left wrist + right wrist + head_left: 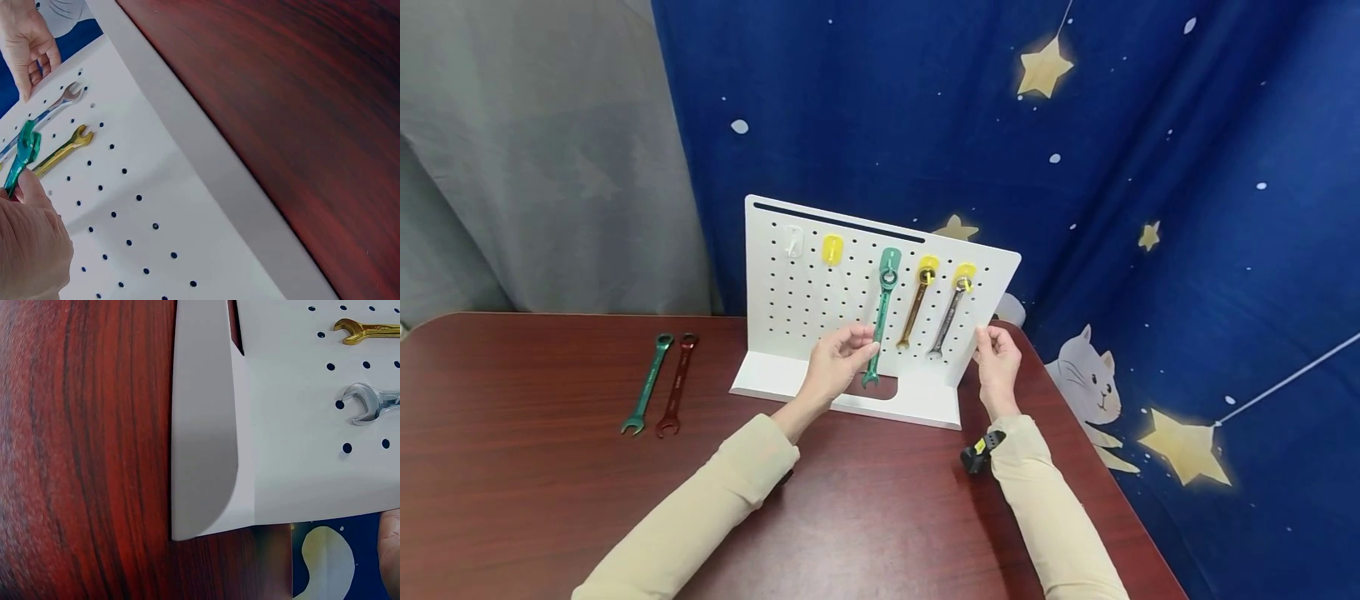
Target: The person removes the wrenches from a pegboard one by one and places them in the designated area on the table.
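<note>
A green combination wrench [882, 312] hangs down in front of the white pegboard [758, 292], its ring end at a green hook [891, 256]. Near its lower, open end, my left hand [831, 364] pinches the shaft between thumb and fingers. My right hand [998, 367] grips the pegboard's right edge; only a sliver of that hand [390, 550] shows in the right wrist view. Right of the green wrench, a gold wrench [913, 314] and a silver wrench [948, 319] hang from yellow hooks. In the left wrist view the green wrench's open end [26, 145] overlaps the gold one.
A second green wrench [649, 383] and a red wrench [677, 385] lie side by side on the brown table [512, 467], left of the pegboard. A white hook [793, 242] and a yellow hook [832, 250] on the board's left part hold nothing. Blue curtain [880, 108] hangs behind.
</note>
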`<control>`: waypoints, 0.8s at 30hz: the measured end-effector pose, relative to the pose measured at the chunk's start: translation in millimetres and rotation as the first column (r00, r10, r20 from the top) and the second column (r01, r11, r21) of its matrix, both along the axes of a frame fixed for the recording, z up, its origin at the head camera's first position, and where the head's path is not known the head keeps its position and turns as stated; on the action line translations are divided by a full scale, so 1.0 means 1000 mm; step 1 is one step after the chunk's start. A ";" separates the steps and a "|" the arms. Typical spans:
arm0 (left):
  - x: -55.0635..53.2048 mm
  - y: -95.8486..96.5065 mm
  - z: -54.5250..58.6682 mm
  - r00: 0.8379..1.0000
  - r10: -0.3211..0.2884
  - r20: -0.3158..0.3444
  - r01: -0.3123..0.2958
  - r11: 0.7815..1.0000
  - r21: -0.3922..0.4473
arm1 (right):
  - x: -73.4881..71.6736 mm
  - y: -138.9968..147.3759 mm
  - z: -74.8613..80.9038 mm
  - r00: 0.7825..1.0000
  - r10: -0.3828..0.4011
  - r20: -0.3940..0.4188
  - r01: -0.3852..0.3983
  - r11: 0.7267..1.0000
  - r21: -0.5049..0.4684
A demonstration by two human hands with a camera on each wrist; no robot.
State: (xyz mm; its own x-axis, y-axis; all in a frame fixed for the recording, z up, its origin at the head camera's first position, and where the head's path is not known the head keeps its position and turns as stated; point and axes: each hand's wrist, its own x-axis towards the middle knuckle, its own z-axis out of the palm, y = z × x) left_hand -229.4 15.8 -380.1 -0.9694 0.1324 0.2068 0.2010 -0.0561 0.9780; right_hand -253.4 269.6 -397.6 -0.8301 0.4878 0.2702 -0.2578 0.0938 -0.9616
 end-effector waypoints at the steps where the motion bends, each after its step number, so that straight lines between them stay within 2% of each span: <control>1: 0.002 -0.001 0.001 1.000 -0.013 0.010 0.013 1.000 0.004 | 0.001 0.000 0.000 1.000 0.002 -0.001 -0.002 1.000 0.000; 6: 0.010 -0.008 0.009 0.993 -0.089 0.078 0.085 0.995 0.053 | 0.007 -0.002 0.007 1.000 0.006 0.002 -0.006 1.000 0.024; 12: 0.017 -0.011 0.022 0.973 -0.169 0.158 0.150 0.981 0.121 | 0.016 -0.010 0.019 1.000 0.011 -0.001 -0.011 1.000 0.028; 17: 0.018 -0.012 0.028 0.963 -0.207 0.173 0.181 0.972 0.153 | 0.015 -0.010 0.019 0.999 0.037 -0.029 -0.037 0.999 -0.007; 24: 0.020 -0.017 0.031 0.961 -0.212 0.177 0.181 0.968 0.173 | 0.014 -0.009 0.018 0.998 0.045 -0.040 -0.045 0.999 -0.014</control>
